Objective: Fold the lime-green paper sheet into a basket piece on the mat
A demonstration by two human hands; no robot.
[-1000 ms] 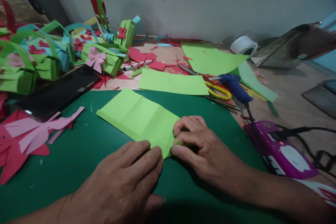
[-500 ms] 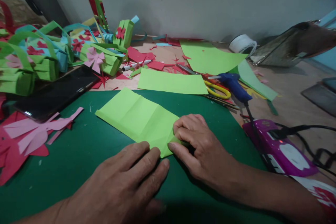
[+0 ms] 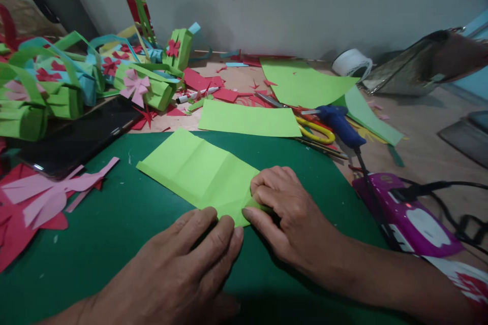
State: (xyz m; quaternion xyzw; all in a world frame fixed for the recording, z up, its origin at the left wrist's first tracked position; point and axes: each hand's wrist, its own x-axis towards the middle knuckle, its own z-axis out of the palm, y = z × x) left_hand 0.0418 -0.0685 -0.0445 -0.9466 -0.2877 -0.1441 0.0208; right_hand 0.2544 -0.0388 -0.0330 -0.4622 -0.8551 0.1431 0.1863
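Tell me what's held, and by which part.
The right hand pinches the creased paper by its right end; the left hand only touches its near edge.

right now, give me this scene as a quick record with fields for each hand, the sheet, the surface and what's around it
left hand: fingertips on the near edge of the creased green sheet
right hand: pinching the sheet's right end
sheet: crosswise creases, narrow fold along its near edge
surface: dark green mat
left side: black phone, pink paper cutouts
right side: blue glue gun
beyond: flat green paper strip
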